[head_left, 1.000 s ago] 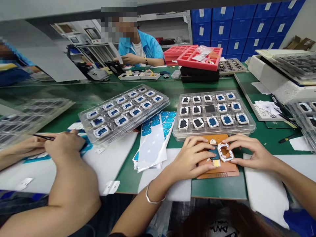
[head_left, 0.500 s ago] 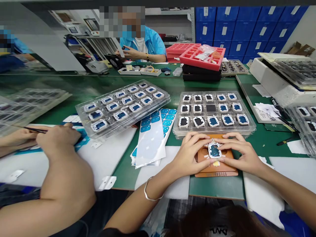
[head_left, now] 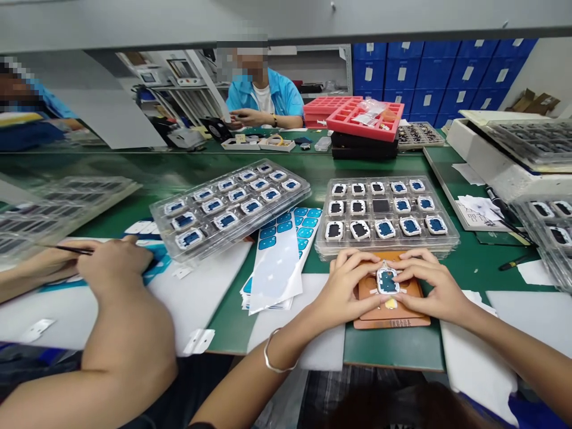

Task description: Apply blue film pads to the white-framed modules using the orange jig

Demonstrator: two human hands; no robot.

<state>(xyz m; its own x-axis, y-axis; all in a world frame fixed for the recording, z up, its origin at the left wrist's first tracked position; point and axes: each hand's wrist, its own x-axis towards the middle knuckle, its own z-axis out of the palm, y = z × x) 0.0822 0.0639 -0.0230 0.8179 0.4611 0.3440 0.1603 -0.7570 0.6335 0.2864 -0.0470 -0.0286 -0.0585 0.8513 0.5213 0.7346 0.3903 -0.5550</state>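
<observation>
A single white frame (head_left: 388, 281) with a blue centre lies on the orange fixture (head_left: 370, 307), directly between the person's two hands. The left hand (head_left: 346, 289) has its grip narrowed on the frame's left side, thumb near the lower edge; the right hand (head_left: 431, 289) grips the opposite side just as closely, fingertips on the frame. One small yellow piece (head_left: 391, 303) sits just below the frame. Behind the fixture, a clear tray (head_left: 322, 245) of fifteen pockets, three rows of five, carries fourteen frames: seven with blue centres, seven with dark ones, while the middle pocket shows a plain dark square. To its left, a second clear tray (head_left: 208, 247), set at a slant, holds fifteen frames, one in each pocket. Between the two, a pile of sheets printed with blue shapes (head_left: 274, 262) lies on the green counter (head_left: 393, 353); how many sheets cannot be told. At the far left, a co-worker's two hands (head_left: 116, 262) are at work with one thin black tool (head_left: 74, 250). Across the counter, a red compartment tray (head_left: 364, 125) contains clear plastic bags (head_left: 370, 110), and two shallow white boxes (head_left: 241, 146) hold small items.
</observation>
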